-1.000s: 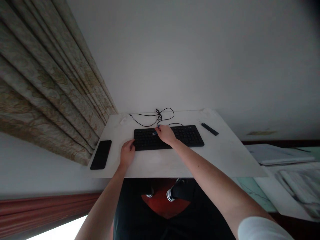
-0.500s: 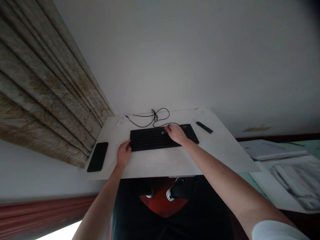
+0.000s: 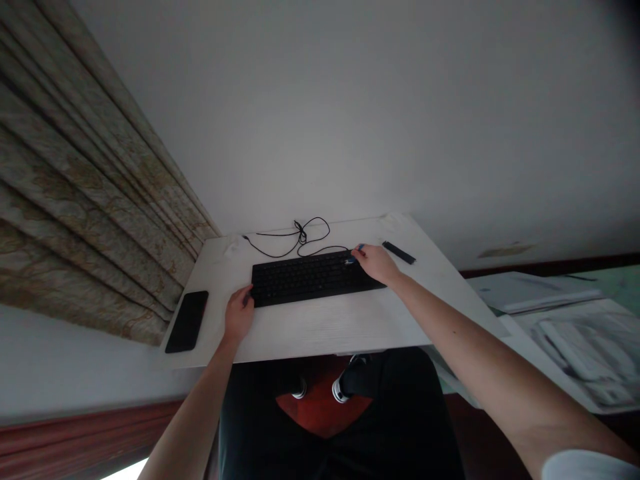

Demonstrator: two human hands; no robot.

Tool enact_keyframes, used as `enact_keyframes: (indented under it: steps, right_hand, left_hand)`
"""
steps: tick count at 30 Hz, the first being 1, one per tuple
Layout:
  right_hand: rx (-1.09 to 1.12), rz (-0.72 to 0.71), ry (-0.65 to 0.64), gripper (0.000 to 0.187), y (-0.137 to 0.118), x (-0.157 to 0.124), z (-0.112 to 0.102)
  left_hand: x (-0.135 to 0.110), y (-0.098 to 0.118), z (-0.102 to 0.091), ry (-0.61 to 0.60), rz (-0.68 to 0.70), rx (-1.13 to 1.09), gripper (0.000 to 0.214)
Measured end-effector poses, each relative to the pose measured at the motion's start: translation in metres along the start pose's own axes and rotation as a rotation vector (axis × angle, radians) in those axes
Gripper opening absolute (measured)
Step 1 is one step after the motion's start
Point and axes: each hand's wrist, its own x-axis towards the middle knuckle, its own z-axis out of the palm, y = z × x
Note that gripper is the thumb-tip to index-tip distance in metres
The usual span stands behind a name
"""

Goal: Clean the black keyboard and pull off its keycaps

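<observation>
A black keyboard (image 3: pixel 300 277) lies flat on the white desk, its cable (image 3: pixel 301 233) looped behind it. My left hand (image 3: pixel 239 313) grips the keyboard's left edge, fingers closed around that corner. Above the right part of the keys, my right hand (image 3: pixel 377 262) pinches a small blue tool (image 3: pixel 352 261) with a pale tip, perhaps a brush; most of it is hidden by my fingers. The tip points left and down at the keys, but whether it touches them I cannot tell.
A black phone (image 3: pixel 187 321) lies at the desk's left side. Beyond my right hand sits a dark narrow strip-shaped object (image 3: pixel 399 252). The desk (image 3: pixel 310 333) meets the wall at the back, with a patterned curtain (image 3: pixel 100 167) at left and papers (image 3: pixel 585 347) lower right.
My right hand has moved to the right along the keyboard with the blue tool. My left hand keeps hold of the left edge. The whole view has shifted slightly.
</observation>
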Motion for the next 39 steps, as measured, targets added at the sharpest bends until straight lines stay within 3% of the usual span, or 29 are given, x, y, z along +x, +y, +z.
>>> enact_keyframes:
  steps: [13, 24, 28, 33, 36, 39]
  right_hand:
    - [-0.086, 0.097, 0.043, 0.033, 0.046, -0.006, -0.018]
    - [-0.061, 0.166, 0.108, 0.032, 0.057, -0.01, -0.027]
    - [0.234, 0.143, 0.144, 0.033, 0.022, -0.004, -0.016]
    - [0.657, 0.053, 0.023, 0.033, -0.073, 0.013, 0.025]
    - [0.734, -0.002, -0.1, 0.033, -0.136, 0.025, 0.053]
    - [0.674, -0.075, -0.176, 0.031, -0.19, 0.038, 0.077]
  left_hand:
    - [0.001, 0.0, 0.0, 0.0, 0.013, 0.012, 0.043]
    - [-0.001, 0.001, 0.001, 0.001, 0.013, 0.007, 0.043]
    - [-0.002, 0.001, 0.002, 0.015, 0.021, 0.003, 0.044]
    - [-0.002, 0.001, 0.002, 0.008, 0.013, 0.006, 0.044]
    - [-0.002, 0.001, 0.002, 0.012, 0.016, 0.002, 0.044]
    - [-0.001, 0.001, 0.003, 0.007, 0.031, 0.001, 0.044]
